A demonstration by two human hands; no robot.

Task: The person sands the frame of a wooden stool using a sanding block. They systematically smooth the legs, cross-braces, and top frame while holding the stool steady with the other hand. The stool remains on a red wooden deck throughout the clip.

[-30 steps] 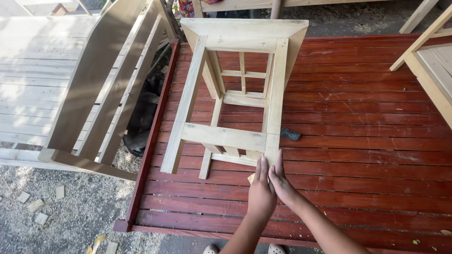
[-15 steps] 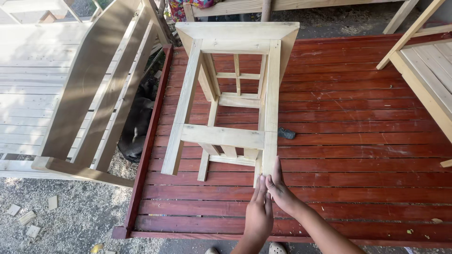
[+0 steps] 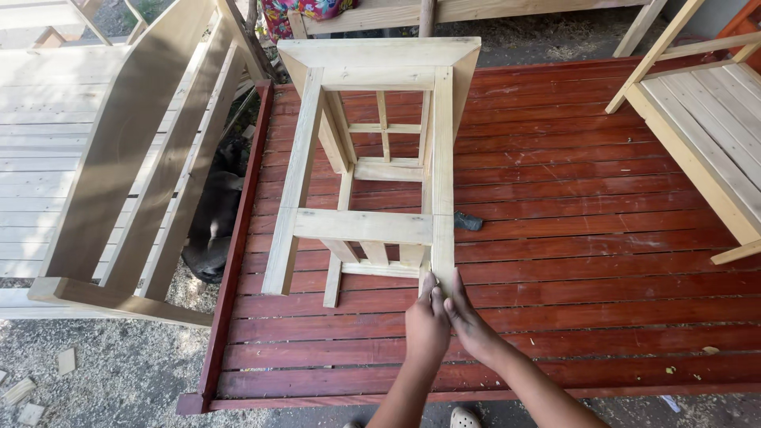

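Both hands, left hand (image 3: 428, 323) and right hand (image 3: 469, 325), pinch the wooden frame's (image 3: 372, 150) leg end (image 3: 442, 269) at six o'clock on the red platform (image 3: 602, 238). Pressing unevenly there could twist the joint or tip the frame.

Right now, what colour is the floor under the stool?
Reddish-brown planks, seen from the head camera.

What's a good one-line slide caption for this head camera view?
Both hands, left hand and right hand, press together on the near leg end of an unpainted wooden stool frame lying on a red slatted platform.
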